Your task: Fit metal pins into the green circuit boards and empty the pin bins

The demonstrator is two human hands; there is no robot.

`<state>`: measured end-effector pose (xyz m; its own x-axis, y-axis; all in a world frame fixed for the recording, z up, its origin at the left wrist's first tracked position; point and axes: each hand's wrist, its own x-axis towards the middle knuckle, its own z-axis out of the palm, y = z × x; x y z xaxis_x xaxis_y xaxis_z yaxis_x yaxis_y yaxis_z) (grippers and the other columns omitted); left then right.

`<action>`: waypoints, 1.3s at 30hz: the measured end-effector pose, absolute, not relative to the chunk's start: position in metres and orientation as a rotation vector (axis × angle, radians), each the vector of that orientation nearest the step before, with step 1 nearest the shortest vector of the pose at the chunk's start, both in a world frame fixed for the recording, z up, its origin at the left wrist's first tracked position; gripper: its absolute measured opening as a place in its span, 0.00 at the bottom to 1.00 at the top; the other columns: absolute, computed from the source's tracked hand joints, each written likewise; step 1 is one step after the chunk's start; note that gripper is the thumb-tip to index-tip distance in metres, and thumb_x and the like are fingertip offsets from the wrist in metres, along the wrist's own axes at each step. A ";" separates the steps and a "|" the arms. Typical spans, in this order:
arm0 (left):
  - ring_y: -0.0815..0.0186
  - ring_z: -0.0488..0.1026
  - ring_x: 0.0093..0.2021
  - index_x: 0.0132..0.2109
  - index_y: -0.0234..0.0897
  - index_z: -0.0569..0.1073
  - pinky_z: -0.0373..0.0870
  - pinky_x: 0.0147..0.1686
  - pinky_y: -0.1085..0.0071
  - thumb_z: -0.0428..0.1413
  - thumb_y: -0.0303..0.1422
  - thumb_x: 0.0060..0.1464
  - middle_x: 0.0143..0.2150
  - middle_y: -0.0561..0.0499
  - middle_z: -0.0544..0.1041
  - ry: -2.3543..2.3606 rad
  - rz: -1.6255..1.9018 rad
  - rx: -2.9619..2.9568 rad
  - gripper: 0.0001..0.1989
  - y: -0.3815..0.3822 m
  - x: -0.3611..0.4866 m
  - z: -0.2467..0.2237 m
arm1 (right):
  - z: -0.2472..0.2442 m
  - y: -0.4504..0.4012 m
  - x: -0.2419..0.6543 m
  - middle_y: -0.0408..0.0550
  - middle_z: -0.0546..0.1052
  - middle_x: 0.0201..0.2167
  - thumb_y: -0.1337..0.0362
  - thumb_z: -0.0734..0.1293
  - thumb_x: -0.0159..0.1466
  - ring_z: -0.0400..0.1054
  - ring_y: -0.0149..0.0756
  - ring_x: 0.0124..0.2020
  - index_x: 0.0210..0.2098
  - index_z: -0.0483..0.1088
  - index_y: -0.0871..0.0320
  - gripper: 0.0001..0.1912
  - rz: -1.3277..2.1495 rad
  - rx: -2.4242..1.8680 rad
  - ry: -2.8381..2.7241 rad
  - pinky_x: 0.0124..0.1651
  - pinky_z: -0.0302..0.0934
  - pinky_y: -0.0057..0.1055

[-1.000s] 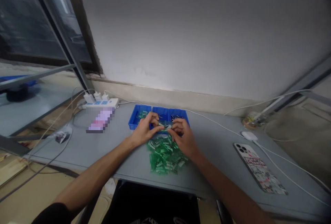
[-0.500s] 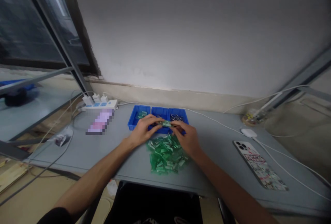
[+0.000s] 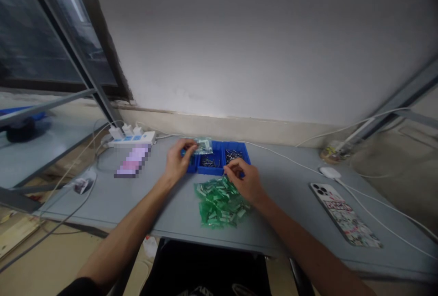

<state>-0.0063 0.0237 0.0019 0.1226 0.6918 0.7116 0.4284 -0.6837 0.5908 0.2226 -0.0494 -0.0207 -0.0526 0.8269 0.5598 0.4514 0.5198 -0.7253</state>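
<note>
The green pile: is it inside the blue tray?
No, the green pile lies on the grey table, in front of the blue tray.

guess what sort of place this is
Probably a small-parts sorting or assembly bench in a plain room: a blue divided tray of tiny metal pieces, a heap of small green pieces beside it, and a power strip nearby.
</note>
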 end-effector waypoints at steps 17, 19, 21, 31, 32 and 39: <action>0.54 0.73 0.39 0.32 0.41 0.81 0.68 0.46 0.59 0.57 0.34 0.54 0.32 0.46 0.79 1.425 0.763 2.771 0.08 0.055 -0.052 -0.003 | -0.031 -0.052 0.224 0.40 0.75 0.22 0.60 0.65 0.69 0.67 0.29 0.23 0.37 0.74 0.54 0.07 0.199 -1.084 -2.308 0.30 0.54 0.26; 0.54 0.72 0.40 0.30 0.40 0.81 0.67 0.46 0.58 0.57 0.37 0.55 0.32 0.45 0.77 1.433 0.791 2.773 0.10 0.056 -0.053 -0.004 | -0.031 -0.052 0.224 0.39 0.74 0.21 0.60 0.65 0.69 0.66 0.29 0.22 0.38 0.74 0.54 0.08 0.185 -1.083 -2.330 0.30 0.53 0.26; 0.54 0.72 0.40 0.29 0.39 0.80 0.66 0.46 0.58 0.58 0.38 0.56 0.32 0.45 0.75 1.430 0.813 2.763 0.11 0.056 -0.053 -0.004 | -0.031 -0.053 0.223 0.39 0.73 0.20 0.58 0.65 0.69 0.66 0.29 0.22 0.39 0.75 0.54 0.09 0.171 -1.079 -2.348 0.30 0.54 0.26; 0.61 0.69 0.40 0.36 0.37 0.78 0.63 0.44 0.62 0.52 0.36 0.66 0.36 0.49 0.77 1.067 1.032 2.810 0.13 0.030 -0.020 0.010 | -0.023 -0.063 0.210 0.47 0.75 0.54 0.54 0.70 0.64 0.73 0.39 0.48 0.56 0.70 0.50 0.22 0.304 -1.013 -2.452 0.49 0.65 0.35; 0.61 0.69 0.40 0.35 0.37 0.77 0.63 0.44 0.62 0.52 0.36 0.66 0.36 0.49 0.77 1.018 1.037 2.813 0.13 0.026 -0.016 0.010 | -0.022 -0.063 0.210 0.47 0.75 0.55 0.54 0.70 0.64 0.73 0.40 0.49 0.56 0.69 0.50 0.22 0.305 -1.023 -2.463 0.49 0.65 0.36; 0.62 0.69 0.38 0.36 0.37 0.76 0.63 0.43 0.62 0.51 0.35 0.67 0.34 0.49 0.77 0.795 1.020 2.799 0.13 0.007 -0.001 0.014 | -0.010 -0.061 0.226 0.45 0.78 0.36 0.50 0.72 0.60 0.72 0.37 0.33 0.46 0.71 0.53 0.19 0.223 -1.135 -2.430 0.35 0.59 0.32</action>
